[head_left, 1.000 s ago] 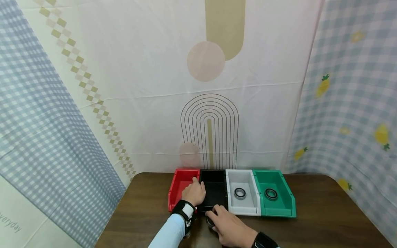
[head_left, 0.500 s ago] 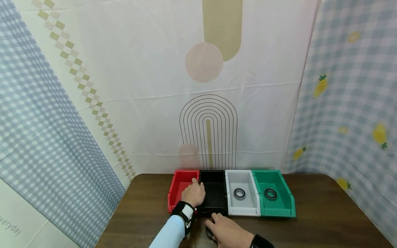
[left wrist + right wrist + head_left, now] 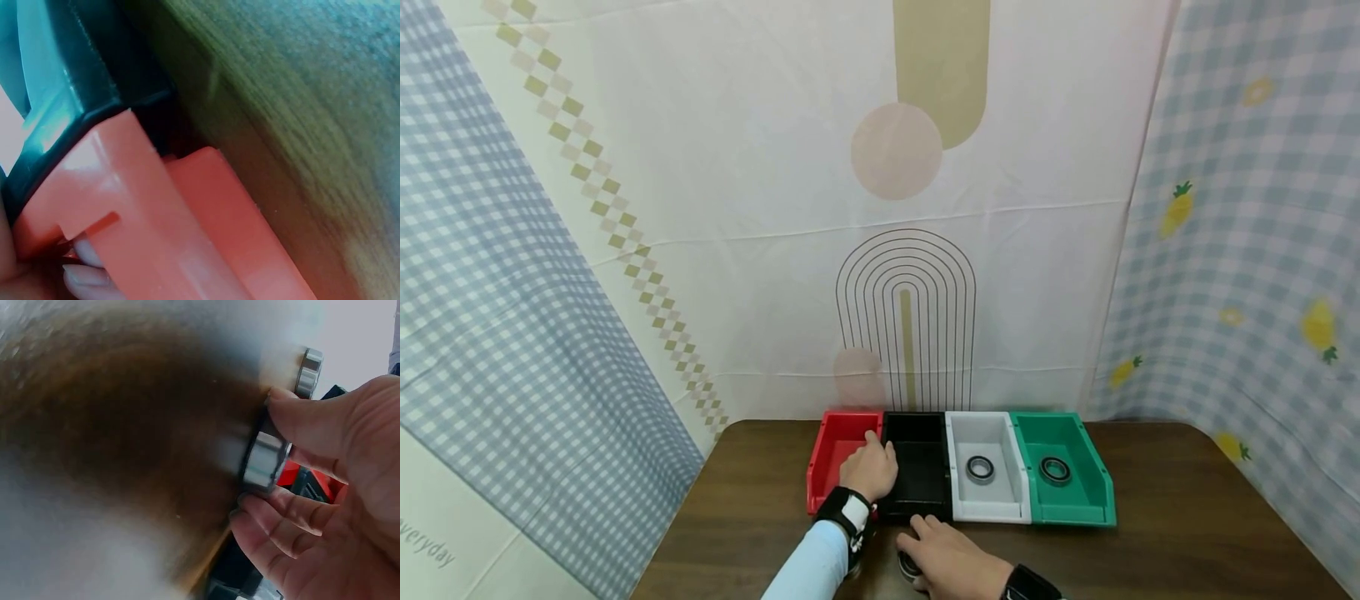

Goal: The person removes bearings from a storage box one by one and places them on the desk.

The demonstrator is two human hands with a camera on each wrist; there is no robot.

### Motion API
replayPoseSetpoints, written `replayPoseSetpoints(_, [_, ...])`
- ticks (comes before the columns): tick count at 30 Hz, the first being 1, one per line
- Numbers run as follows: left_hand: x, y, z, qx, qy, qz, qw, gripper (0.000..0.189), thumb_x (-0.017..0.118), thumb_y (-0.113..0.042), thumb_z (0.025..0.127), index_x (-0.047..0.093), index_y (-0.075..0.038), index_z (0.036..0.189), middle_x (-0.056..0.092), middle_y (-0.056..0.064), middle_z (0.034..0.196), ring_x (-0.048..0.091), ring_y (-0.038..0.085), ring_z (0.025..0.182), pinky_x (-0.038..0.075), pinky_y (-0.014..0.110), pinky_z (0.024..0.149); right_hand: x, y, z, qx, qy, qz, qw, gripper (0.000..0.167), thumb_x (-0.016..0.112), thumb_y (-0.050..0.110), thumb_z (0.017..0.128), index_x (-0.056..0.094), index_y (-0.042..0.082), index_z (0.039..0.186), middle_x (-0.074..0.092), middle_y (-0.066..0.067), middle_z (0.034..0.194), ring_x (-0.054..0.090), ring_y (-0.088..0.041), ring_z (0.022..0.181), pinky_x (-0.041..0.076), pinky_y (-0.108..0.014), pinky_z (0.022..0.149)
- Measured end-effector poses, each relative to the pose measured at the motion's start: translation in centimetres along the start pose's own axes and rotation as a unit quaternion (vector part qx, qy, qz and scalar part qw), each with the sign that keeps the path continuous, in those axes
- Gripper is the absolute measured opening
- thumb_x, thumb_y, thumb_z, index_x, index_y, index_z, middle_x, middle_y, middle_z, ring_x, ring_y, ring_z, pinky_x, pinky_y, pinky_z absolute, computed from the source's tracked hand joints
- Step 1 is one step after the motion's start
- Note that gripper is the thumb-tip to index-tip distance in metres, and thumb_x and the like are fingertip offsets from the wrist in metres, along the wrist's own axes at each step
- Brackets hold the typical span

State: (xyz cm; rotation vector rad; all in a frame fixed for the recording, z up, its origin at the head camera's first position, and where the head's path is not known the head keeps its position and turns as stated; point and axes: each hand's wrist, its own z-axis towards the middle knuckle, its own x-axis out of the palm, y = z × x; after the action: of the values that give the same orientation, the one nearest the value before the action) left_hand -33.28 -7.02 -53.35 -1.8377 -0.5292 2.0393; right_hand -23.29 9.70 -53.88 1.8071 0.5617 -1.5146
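My left hand [image 3: 868, 468] reaches over the joined walls of the red bin [image 3: 825, 462] and the black bin [image 3: 917, 450], gripping there. Curled fingertips [image 3: 87, 281] show behind the red wall in the left wrist view. In front of the black bin, my right hand [image 3: 957, 558] holds a ball bearing [image 3: 265, 461] low over the table, thumb on one side and fingers on the other. The hand covers part of this bearing in the head view. Another bearing [image 3: 309, 373] stands beyond the thumb in the right wrist view.
The white bin [image 3: 988, 504] and green bin [image 3: 1078, 510] continue the row to the right. One bearing [image 3: 980, 469] lies in the white bin, another bearing [image 3: 1055, 471] in the green. Brown table [image 3: 1187, 500] surrounds the row, with a patterned cloth [image 3: 760, 292] hanging behind.
My right hand and its bearing have shifted slightly towards me, away from the black bin's front edge. The left hand stays in place.
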Motion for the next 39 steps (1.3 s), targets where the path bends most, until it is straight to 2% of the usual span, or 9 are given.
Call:
replayPoseSetpoints(6, [0.34,0.30,0.21,-0.003,-0.003,0.005,1.0000,0.058,0.049,-0.035,0.111,0.049,0.008,0.150,0.075,0.021,0.092,0.073,0.038,0.084,0.058,0.056,0.077,0.35,-0.24,0.32,0.001,0.001,0.001,1.0000,0.039,0.080,0.035,0.096,0.065,0.024,0.130,0.057,0.007,0.108,0.048,-0.005,0.089,0.050,-0.024,0.079])
replayPoseSetpoints(10, [0.54,0.32,0.39,0.005,-0.009,0.010,0.9999,0.056,0.049,-0.035,0.111,0.051,0.008,0.147,0.069,0.017,0.077,0.069,0.035,0.074,0.056,0.053,0.070,0.42,-0.27,0.35,0.007,0.003,0.000,1.0000,0.039,0.080,0.035,0.096,0.064,0.024,0.130,0.057,0.006,0.108,0.048,-0.005,0.089,0.049,-0.025,0.079])
replayPoseSetpoints(13, [0.62,0.17,0.43,0.006,-0.010,0.008,0.9999,0.056,0.049,-0.036,0.111,0.052,0.008,0.146,0.067,0.015,0.073,0.068,0.034,0.072,0.056,0.052,0.069,0.43,-0.32,0.31,0.016,0.006,-0.001,0.9999,0.039,0.080,0.036,0.097,0.064,0.024,0.131,0.057,0.005,0.110,0.049,-0.007,0.091,0.050,-0.026,0.081])
replayPoseSetpoints(21, [0.68,-0.20,0.53,0.006,-0.007,0.010,0.9999,0.059,0.049,-0.036,0.111,0.050,0.009,0.150,0.071,0.018,0.080,0.071,0.036,0.077,0.057,0.054,0.074,0.19,-0.53,0.04,0.027,0.013,-0.009,0.9995,0.041,0.078,0.037,0.098,0.064,0.024,0.134,0.061,0.003,0.119,0.054,-0.010,0.099,0.054,-0.031,0.088])
replayPoseSetpoints(29, [0.67,-0.23,0.21,0.006,-0.013,0.003,0.9999,0.053,0.050,-0.037,0.111,0.054,0.007,0.142,0.055,0.008,0.063,0.062,0.029,0.063,0.051,0.047,0.061,0.28,-0.41,-0.13,0.016,0.002,-0.013,0.9998,0.039,0.080,0.036,0.097,0.064,0.023,0.130,0.058,0.005,0.111,0.049,-0.007,0.091,0.051,-0.026,0.081])
replayPoseSetpoints(39, [0.01,-0.18,-0.26,-0.010,-0.002,0.000,0.9999,0.057,0.050,-0.037,0.112,0.051,0.007,0.147,0.057,0.010,0.065,0.062,0.029,0.063,0.052,0.047,0.063,0.76,0.12,-0.10,0.030,-0.010,-0.018,0.9993,0.038,0.080,0.036,0.096,0.065,0.023,0.129,0.056,0.004,0.107,0.047,-0.007,0.087,0.048,-0.023,0.074])
